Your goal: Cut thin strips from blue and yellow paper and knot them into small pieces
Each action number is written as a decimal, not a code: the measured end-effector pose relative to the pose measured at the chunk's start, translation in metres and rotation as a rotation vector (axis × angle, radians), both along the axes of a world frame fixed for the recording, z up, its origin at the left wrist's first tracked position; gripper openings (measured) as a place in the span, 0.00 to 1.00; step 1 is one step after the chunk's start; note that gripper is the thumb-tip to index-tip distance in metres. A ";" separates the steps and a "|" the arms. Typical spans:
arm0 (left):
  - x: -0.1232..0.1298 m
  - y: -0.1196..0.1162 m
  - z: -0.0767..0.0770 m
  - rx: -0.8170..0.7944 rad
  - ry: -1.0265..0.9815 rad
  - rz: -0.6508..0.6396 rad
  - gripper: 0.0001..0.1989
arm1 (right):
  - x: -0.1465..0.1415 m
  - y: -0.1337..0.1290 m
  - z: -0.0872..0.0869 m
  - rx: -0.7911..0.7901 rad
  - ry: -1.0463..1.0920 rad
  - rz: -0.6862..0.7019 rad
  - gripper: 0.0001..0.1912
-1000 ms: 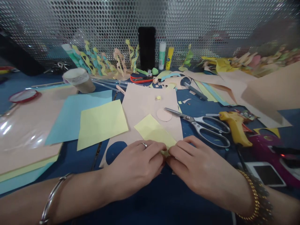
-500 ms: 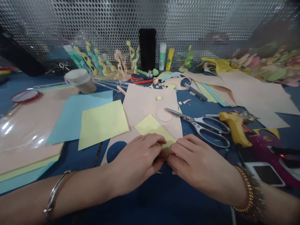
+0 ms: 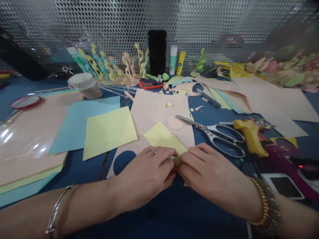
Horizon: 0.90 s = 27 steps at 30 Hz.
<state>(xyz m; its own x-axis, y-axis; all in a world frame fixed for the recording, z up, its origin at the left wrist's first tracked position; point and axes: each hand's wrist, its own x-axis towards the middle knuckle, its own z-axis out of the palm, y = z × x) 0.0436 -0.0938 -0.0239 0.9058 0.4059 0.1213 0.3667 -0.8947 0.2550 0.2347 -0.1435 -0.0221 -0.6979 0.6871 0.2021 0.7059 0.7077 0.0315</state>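
A small yellow paper [image 3: 163, 134] lies slanted over a large pale pink sheet [image 3: 149, 103]. Its near edge is pinched between my left hand [image 3: 152, 169] and my right hand [image 3: 206, 172], whose fingertips almost meet. That edge looks rolled or folded, though the fingers cover most of it. Both hands have curled fingers. Just beyond them a pale pink circle [image 3: 175, 122] rests on the sheet, touched by the tips of the open scissors [image 3: 211, 129]. A bigger yellow sheet [image 3: 109, 132] overlaps a blue sheet [image 3: 72, 122] on the left.
A yellow glue gun [image 3: 251, 136] and a purple device [image 3: 281, 159] are at the right. A black phone [image 3: 157, 53] stands upright at the back beside two glue sticks [image 3: 173, 59]. The tape roll [image 3: 87, 86] is back left, near curled paper pieces [image 3: 104, 66].
My left fingers have shifted slightly down, and a bit more of the folded edge shows between the hands. Both hands still pinch the yellow paper.
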 end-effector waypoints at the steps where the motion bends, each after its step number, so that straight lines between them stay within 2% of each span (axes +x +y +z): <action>1: 0.001 0.000 0.000 0.012 0.006 0.001 0.11 | 0.000 0.000 0.000 -0.009 0.001 -0.001 0.06; 6: 0.002 -0.001 0.001 0.042 0.022 -0.011 0.11 | 0.001 0.002 0.002 -0.064 0.020 -0.016 0.06; 11: 0.003 0.000 0.003 -0.057 0.040 0.019 0.13 | 0.004 0.002 0.008 -0.192 0.107 -0.056 0.03; 21: -0.001 0.001 0.003 -0.100 -0.007 0.036 0.09 | 0.003 0.003 0.004 -0.202 0.087 -0.057 0.06; 27: -0.004 0.002 0.002 -0.145 -0.031 0.024 0.07 | 0.001 0.003 0.005 -0.282 0.129 -0.106 0.07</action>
